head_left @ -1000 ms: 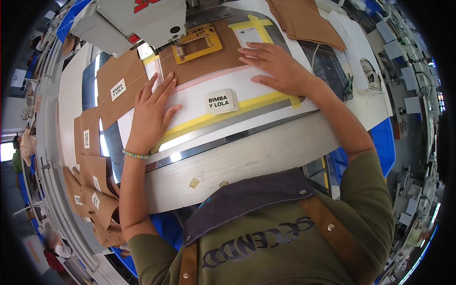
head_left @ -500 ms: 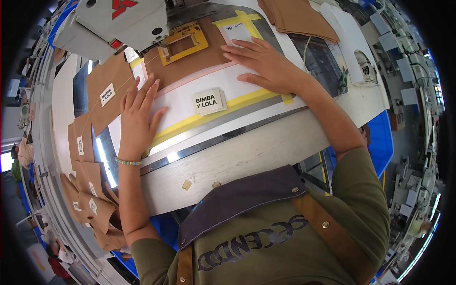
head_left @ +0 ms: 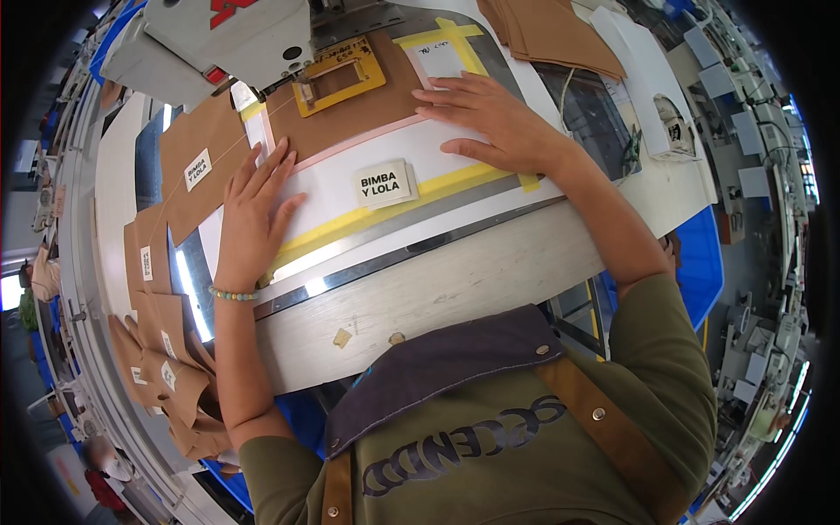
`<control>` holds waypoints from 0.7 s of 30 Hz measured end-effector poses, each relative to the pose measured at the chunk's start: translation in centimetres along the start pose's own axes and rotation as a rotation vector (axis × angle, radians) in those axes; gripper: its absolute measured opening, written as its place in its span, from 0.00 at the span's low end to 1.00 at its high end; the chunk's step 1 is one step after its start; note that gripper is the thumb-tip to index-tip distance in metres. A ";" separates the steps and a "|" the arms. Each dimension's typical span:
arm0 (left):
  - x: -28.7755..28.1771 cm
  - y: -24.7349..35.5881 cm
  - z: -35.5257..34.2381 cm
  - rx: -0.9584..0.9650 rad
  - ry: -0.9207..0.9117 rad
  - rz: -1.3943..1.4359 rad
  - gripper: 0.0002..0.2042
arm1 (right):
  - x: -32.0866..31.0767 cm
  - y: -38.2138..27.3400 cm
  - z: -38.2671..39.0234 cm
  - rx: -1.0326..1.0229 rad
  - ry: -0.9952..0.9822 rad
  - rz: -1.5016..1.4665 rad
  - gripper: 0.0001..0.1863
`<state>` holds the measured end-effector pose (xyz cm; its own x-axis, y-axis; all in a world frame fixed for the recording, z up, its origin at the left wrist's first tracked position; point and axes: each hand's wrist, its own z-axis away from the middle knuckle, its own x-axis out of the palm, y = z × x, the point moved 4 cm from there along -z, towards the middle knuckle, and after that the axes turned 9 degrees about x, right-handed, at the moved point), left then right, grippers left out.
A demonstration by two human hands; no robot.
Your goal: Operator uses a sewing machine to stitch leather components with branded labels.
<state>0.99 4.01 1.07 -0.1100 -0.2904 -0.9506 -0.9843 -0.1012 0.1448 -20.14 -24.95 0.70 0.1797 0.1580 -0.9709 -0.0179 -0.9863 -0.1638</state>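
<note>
Pale table (head_left: pixel 490 271), centre, carries black-lettered white rectangular labels (head_left: pixel 382 184); blue plastic bin (head_left: pixel 703 262), right; left hand (head_left: pixel 247 219), right hand (head_left: pixel 516 136): fingers (head_left: pixel 459 98) spread, empty.

Long pale tables (head_left: pixel 77 219) line the left side, near a bright pane (head_left: pixel 12 293). Grey floor (head_left: pixel 735 293) shows at right; a strip light (head_left: pixel 773 459) glows lower right.

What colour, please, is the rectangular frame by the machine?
The frame is yellow, clearest in the head view.

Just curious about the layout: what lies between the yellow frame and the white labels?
In the head view: brown panel, pink strip, then white surface.
</note>
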 end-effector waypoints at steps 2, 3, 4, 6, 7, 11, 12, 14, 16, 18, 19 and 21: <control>-0.1 -0.1 0.1 0.009 0.035 0.001 0.24 | -0.1 0.0 0.0 0.005 -0.012 -0.037 0.34; -0.2 -0.3 0.3 0.002 0.035 -0.005 0.24 | -0.3 -0.2 -0.2 -0.003 0.047 -0.065 0.34; -0.4 -0.7 0.7 -0.008 0.071 -0.012 0.22 | -0.5 -0.3 -0.3 -0.011 0.106 -0.094 0.34; -0.7 -1.2 1.0 -0.026 0.103 -0.032 0.21 | -0.4 -0.4 -0.1 -0.003 0.085 -0.082 0.34; -0.9 -1.2 0.9 -0.033 0.163 -0.008 0.19 | -0.2 -0.4 -0.1 0.015 0.062 -0.065 0.34; -1.1 -0.1 0.2 -0.017 0.189 0.017 0.20 | -0.1 -0.3 0.1 0.028 -0.044 0.027 0.34; -1.0 0.2 0.0 0.018 0.163 0.024 0.21 | -0.1 -0.4 0.1 0.023 -0.043 0.025 0.34; -0.7 0.0 0.4 0.041 0.099 0.019 0.24 | -0.1 -0.5 0.1 0.018 -0.033 0.016 0.34; -0.5 -0.3 0.5 0.022 0.056 0.049 0.24 | 0.0 -0.4 0.1 0.015 -0.034 0.014 0.34; -0.4 -0.3 0.5 0.023 0.059 0.049 0.24 | 0.1 -0.4 0.2 0.013 -0.036 0.012 0.34; -0.3 -0.3 0.5 0.023 0.061 0.049 0.24 | 0.1 -0.3 0.2 0.007 -0.029 0.022 0.34; -0.1 -0.3 0.4 0.022 0.065 0.060 0.23 | 0.2 -0.2 0.3 0.005 -0.028 0.032 0.34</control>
<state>1.26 4.47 1.04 -0.1603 -0.3566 -0.9204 -0.9791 -0.0607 0.1940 -20.44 -24.70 0.50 0.1512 0.1277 -0.9802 -0.0282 -0.9907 -0.1334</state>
